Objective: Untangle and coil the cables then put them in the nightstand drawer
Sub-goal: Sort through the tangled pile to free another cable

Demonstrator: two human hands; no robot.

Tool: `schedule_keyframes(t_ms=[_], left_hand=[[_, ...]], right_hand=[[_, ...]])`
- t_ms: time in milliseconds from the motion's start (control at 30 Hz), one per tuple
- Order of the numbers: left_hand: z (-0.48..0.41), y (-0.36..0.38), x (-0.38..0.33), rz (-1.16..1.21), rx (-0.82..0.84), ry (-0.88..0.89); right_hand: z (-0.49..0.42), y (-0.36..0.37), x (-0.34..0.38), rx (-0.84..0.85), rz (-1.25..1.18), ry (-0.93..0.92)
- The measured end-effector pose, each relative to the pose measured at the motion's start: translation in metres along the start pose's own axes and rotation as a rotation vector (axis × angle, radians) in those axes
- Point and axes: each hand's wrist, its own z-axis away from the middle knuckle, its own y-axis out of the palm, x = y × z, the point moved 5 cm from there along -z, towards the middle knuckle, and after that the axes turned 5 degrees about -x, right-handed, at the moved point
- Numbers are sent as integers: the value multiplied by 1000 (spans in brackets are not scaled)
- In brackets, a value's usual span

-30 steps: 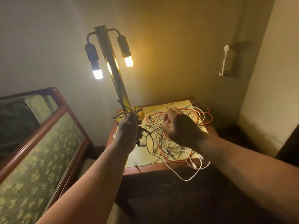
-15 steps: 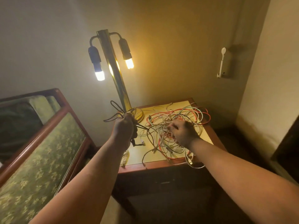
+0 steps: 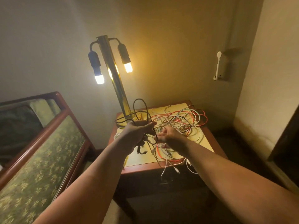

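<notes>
The left hand [image 3: 137, 131] is clamped on several loose loops of the black cable [image 3: 140, 101], which stand up above the fist; a short end with a plug dangles below it. The right hand [image 3: 169, 138], just beside the left, has its fingers curled on a strand where the black cable runs back into the tangle [image 3: 182, 122]; it looks like a pinch on that same cable, though the fingertips are partly hidden. The tangle of white, red and dark cables lies on the nightstand [image 3: 155, 170], and at least 2 white ends [image 3: 177, 171] hang over its front edge. The drawer [image 3: 161, 183] below looks closed, and nothing is in it yet.

Risks, as I judge them: the black cable is not free of the heap, so a hard pull would likely tighten knots rather than loosen them; the same pull could drag the whole tangle forward and off the edge, since the hanging ends already weight that side; the raised loops sit close to the lamp [image 3: 116, 81], and a wide swing could hook its stem or base and rock it; the loops in the left hand are uneven, so a slackened grip could spill the coil; the dangling plug could snag other strands; both hands are busy, so opening the drawer means setting something down.
</notes>
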Motion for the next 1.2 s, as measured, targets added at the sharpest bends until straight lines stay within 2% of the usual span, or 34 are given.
schedule_keyframes(t_ms=[100, 200, 300, 367, 467, 533, 633, 767, 900, 967, 1100, 1200], left_hand=[[0, 0, -4, -58, 39, 36], [-1, -7, -11, -179, -28, 100], [0, -13, -20, -288, -125, 148], [1, -16, -26, -286, -170, 180], [4, -22, -31, -276, -211, 228], [4, -27, -27, -246, -221, 212], [4, -33, -16, -57, -179, 147], [12, -44, -20, -167, -288, 141], [18, -51, -23, -170, -260, 106], [23, -55, -26, -207, -226, 77], [41, -60, -28, -341, -33, -100], [54, -67, -17, -245, 65, -265]], right_hand=[[-2, 4, -8, 33, -2, 26], [-5, 2, -15, -6, 16, 47], [-1, -4, -16, -59, -115, 104], [2, -5, -16, -32, -226, 160], [3, -3, -18, 58, -244, 214], [3, -4, -21, 67, -312, 252], [-2, -13, -24, 25, -491, 285], [-9, -34, -24, -55, -584, 242], [-10, -46, -16, -82, -672, 190], [-16, -50, -16, -138, -667, 168], [-32, -59, -24, -408, -625, 195], [-39, -63, -32, -566, -500, 203]])
